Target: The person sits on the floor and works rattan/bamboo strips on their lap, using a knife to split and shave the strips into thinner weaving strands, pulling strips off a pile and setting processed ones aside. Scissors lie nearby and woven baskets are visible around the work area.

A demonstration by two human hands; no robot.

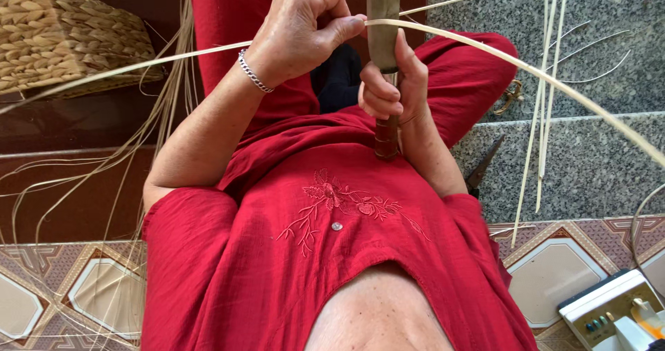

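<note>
The left hand (301,32) pinched a long pale cane strip (485,46) against the knife blade (382,19). The right hand (391,88) was clamped around the knife's wooden handle (386,140).

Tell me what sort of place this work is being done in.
Probably a home doorstep or porch used for cane weaving. The person sits by grey granite steps on a patterned tile floor, with a woven basket and loose cane strips around, both hands working one strip against a knife.
</note>
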